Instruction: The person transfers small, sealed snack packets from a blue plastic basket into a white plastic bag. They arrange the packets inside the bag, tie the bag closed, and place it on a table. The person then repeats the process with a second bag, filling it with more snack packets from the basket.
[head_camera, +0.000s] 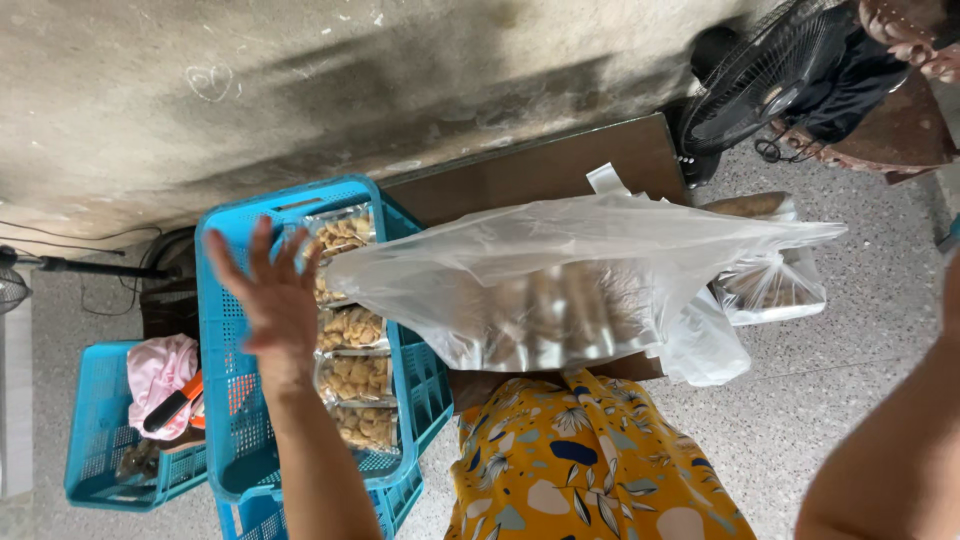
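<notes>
My left hand (268, 292) is raised with its fingers spread and holds nothing. It hovers over a blue plastic crate (222, 330) that holds a row of clear packets of pale brown snacks (352, 378). Beside it a large clear plastic bag (560, 280), filled with more packets, lies across a brown board (530, 170). Only my right forearm (895, 450) shows at the right edge; that hand is out of the picture. The bag's far end (810, 235) stretches toward that side.
A second blue crate (95, 440) at the left holds a pink cloth (160, 368) and an orange-handled tool (175, 403). A black fan (760, 75) stands at the top right, near a person in dark clothing (860, 70). My yellow patterned garment (590, 465) is below the bag.
</notes>
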